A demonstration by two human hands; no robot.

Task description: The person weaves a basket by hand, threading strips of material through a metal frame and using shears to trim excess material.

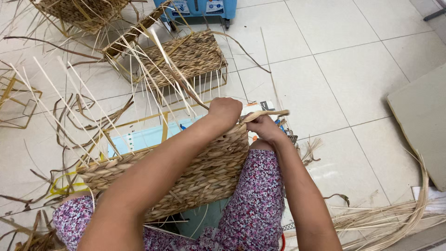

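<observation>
Upper right: bare tile floor [325,56], wide open | upper left: second woven basket [188,58] and loose reed stakes [69,97] fan across, blocking | right edge: flat grey board [420,116] | lower right: fibre bundle [385,218] | centre: half-woven basket [186,172] fills the lap

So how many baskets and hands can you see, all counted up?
Woven baskets: 3, one held in the lap, one behind it, one at the top left
Hands: 2, left hand and right hand
Total: 5
</observation>
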